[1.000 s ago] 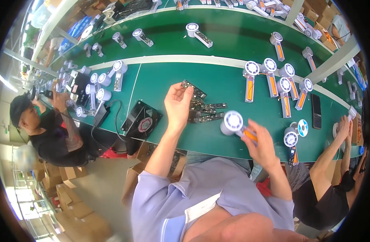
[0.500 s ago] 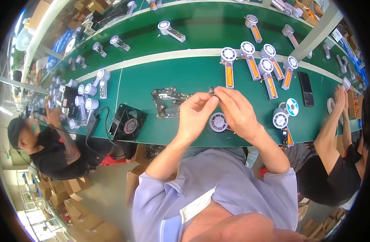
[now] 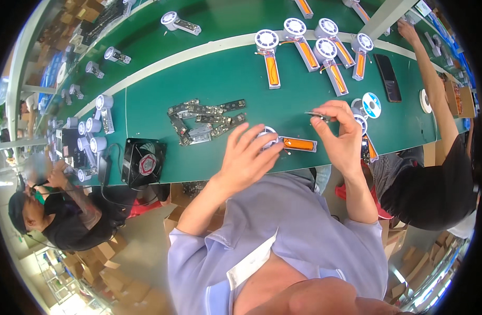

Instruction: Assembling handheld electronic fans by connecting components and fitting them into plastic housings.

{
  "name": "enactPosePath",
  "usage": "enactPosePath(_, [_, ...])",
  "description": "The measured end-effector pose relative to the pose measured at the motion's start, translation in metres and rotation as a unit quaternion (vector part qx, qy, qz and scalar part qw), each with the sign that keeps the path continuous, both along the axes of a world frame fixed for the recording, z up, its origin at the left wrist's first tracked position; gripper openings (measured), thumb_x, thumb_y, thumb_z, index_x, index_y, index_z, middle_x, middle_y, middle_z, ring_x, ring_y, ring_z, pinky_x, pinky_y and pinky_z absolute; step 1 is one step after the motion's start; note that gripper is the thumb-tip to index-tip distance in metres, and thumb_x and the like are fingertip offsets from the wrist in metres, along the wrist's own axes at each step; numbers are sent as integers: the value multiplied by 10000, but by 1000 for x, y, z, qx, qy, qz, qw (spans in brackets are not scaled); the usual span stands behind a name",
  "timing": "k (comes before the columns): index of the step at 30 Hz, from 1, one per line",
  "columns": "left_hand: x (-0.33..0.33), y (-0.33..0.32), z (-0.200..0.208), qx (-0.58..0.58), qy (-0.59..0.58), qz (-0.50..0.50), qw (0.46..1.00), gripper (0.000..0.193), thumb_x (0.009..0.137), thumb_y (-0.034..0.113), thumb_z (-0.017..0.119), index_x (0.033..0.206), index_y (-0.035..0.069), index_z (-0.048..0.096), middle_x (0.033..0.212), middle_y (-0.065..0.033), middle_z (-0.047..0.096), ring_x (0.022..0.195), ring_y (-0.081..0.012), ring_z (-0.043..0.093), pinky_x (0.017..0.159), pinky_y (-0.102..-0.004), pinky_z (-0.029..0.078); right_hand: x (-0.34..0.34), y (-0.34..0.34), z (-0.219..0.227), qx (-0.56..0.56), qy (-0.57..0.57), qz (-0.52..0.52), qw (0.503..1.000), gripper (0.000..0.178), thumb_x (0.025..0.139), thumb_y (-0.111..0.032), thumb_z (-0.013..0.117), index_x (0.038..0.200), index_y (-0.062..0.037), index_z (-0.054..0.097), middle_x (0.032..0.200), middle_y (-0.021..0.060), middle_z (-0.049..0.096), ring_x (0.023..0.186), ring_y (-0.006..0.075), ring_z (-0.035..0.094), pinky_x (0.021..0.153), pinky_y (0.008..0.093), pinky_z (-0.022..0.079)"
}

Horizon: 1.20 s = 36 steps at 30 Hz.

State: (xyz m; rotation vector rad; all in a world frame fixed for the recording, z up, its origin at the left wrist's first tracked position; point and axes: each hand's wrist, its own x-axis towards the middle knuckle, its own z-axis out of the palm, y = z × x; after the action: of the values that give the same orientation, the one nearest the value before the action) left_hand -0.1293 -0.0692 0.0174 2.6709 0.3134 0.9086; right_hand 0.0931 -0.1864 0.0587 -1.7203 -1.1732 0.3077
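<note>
My left hand (image 3: 247, 155) has its fingers spread over the round white head of a handheld fan body (image 3: 298, 144) lying on the green bench. An orange battery fills its open handle, and the fingers partly cover the head; whether they press on it is unclear. Between thumb and fingers of my right hand (image 3: 336, 128), a small dark circuit board (image 3: 315, 114) is pinched above the bench, right of that fan body. Left of my hands lies a loose pile of circuit boards (image 3: 204, 119).
Several open fan bodies (image 3: 304, 51) with orange batteries lie at the back, beside a black phone (image 3: 388, 77). A solder spool (image 3: 371, 105) stands at right near another fan body. A square black fan (image 3: 144, 161) stands at the left front edge. Co-workers sit on both sides.
My hands, together before, have come apart. The left has moved down onto the fan body; the right has gone right with the small board. The view has shifted.
</note>
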Motion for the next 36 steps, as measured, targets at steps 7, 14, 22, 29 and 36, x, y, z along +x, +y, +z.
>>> enactPosePath(7, [20,-5,-18,45,-4,-56,997,304,775,153,882,1058,164,773,1101,44,734,1175,-223,649,1187,-551,351,-11,-19,-13,15,347,-4,938,298,922,81,726,1205,6,667,1038,64,665,931,139,698,822,294,594])
enactPosePath(14, [29,-9,-5,-187,-25,6,982,140,826,92,836,945,134,776,917,15,776,1076,-227,674,1255,-589,216,-16,-40,-13,-99,14,104,989,340,924,60,723,1253,-24,717,1041,130,648,897,248,699,777,359,587])
enactPosePath(22, [34,-10,-16,-88,-52,10,995,200,775,101,861,960,142,795,894,24,731,1030,-210,663,1233,-608,274,-32,-43,-17,-86,125,56,987,349,968,47,677,1312,-10,674,1031,124,652,972,204,716,833,321,607])
enactPosePath(29, [39,-12,-17,-23,-52,14,998,224,729,74,840,935,119,764,881,23,685,983,-213,656,1204,-623,330,-45,-37,-25,-45,60,8,997,300,945,2,736,1242,6,691,1050,156,730,884,252,766,758,353,622])
enactPosePath(36, [41,-13,-16,-17,-51,13,998,149,763,98,813,887,108,731,858,9,660,975,-222,640,1192,-630,344,-49,-34,-25,-42,-44,2,998,274,917,5,751,1185,0,694,1010,170,730,822,304,753,680,377,600])
